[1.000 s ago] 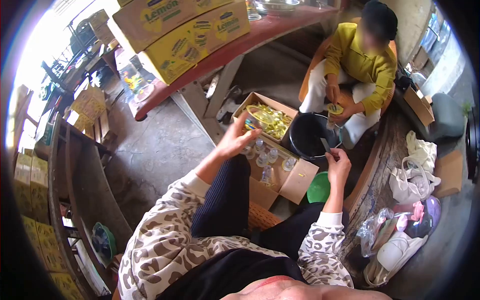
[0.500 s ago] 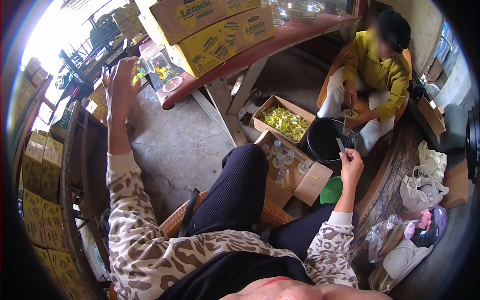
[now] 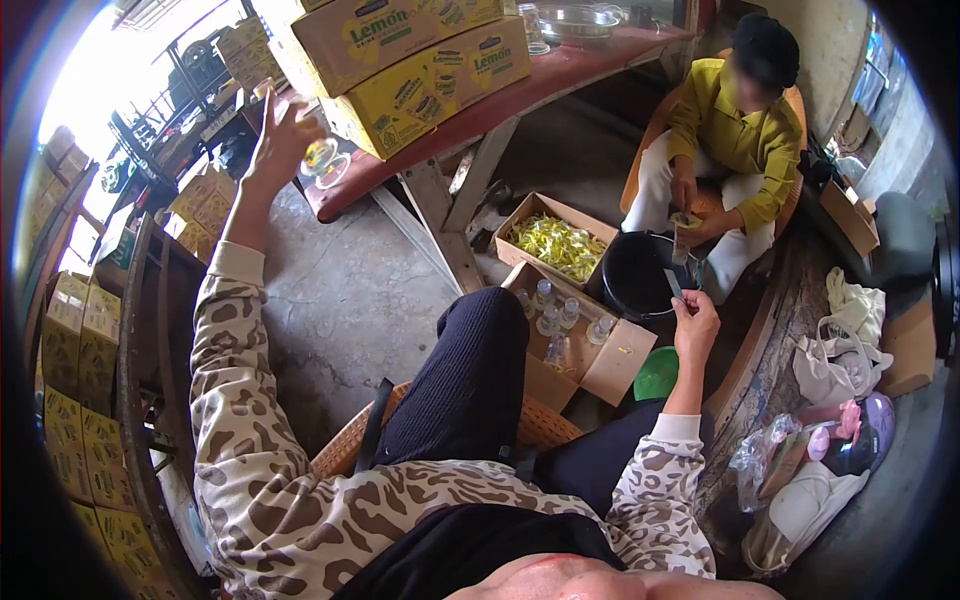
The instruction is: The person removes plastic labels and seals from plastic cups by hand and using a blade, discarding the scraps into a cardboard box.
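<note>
My left hand (image 3: 283, 140) is raised at the upper left, fingers apart, beside the clear cups with a colourful print (image 3: 325, 163) at the end of the red table. Whether it touches a cup is blurred. My right hand (image 3: 692, 308) pinches a small flat grey blade (image 3: 673, 284) upright, near the black bucket (image 3: 637, 275). Below the bucket is an open carton (image 3: 612, 360) with several clear cups (image 3: 568, 314). A box of yellow-green wrapped pieces (image 3: 556, 247) sits behind that carton.
Lemon cartons (image 3: 430, 85) are stacked on the red table (image 3: 445, 130). A seated co-worker (image 3: 740, 150) holds a cup over the bucket. A green basin (image 3: 657, 373) stands by my right arm. Bags (image 3: 840, 360) lie at the right, more cartons (image 3: 82, 340) at the left.
My left hand has moved from near the box of yellow-green pieces up and left to the cups at the table's end. The right hand still holds the blade, almost unmoved.
</note>
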`<state>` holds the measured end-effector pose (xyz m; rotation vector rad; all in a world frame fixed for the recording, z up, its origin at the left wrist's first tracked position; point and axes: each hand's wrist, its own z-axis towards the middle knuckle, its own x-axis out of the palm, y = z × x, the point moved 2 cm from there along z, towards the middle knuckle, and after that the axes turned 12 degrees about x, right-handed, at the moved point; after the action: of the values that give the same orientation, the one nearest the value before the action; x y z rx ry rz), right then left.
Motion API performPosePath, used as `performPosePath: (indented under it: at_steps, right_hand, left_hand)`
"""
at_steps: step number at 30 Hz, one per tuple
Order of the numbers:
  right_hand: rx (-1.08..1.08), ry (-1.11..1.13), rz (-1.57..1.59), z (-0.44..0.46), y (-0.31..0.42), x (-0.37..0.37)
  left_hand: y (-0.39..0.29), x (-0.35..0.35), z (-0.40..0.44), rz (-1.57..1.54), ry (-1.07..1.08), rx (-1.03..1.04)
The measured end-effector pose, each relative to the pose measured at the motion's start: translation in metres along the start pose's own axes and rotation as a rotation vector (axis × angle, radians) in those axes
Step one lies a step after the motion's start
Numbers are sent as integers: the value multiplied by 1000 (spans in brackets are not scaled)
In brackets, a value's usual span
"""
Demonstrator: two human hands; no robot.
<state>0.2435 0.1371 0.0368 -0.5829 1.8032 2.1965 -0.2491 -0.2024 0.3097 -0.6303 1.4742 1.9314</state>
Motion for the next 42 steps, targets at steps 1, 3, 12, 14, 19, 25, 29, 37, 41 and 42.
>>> performPosePath:
  at_steps: [1, 3, 12, 14, 19, 25, 29, 37, 41, 42]
  right_hand:
    - [-10, -6, 2, -1, 1, 1]
    - [-11, -2, -8, -2, 3, 3]
    - [-18, -17, -31, -2, 4, 2]
    - [-10, -19, -24, -3, 5, 2]
    - [-8, -28, 5, -2, 4, -2]
    - [3, -60, 25, -1, 4, -9]
    - [11, -65, 22, -4, 6, -17]
    - [-21, -97, -29, -2, 2, -11]
    - [31, -77, -3, -3, -1, -8]
    - [42, -86, -14, -4, -2, -9]
  left_hand:
    - [-4, 8, -1, -48, 78, -17]
    - [-9, 18, -3, -39, 96, -23]
    - [-22, 36, 1, -33, 37, 28]
    - [-24, 36, -1, -37, 40, 18]
    - [-30, 27, -1, -38, 120, -1]
    - [-33, 46, -13, -140, -128, 62]
    - [-51, 51, -30, -135, -322, -43]
    - [-29, 119, -57, -256, -457, -942]
    - [-8, 141, -57, -663, -293, -1032]
    - [-10, 147, -56, -695, -367, -988]
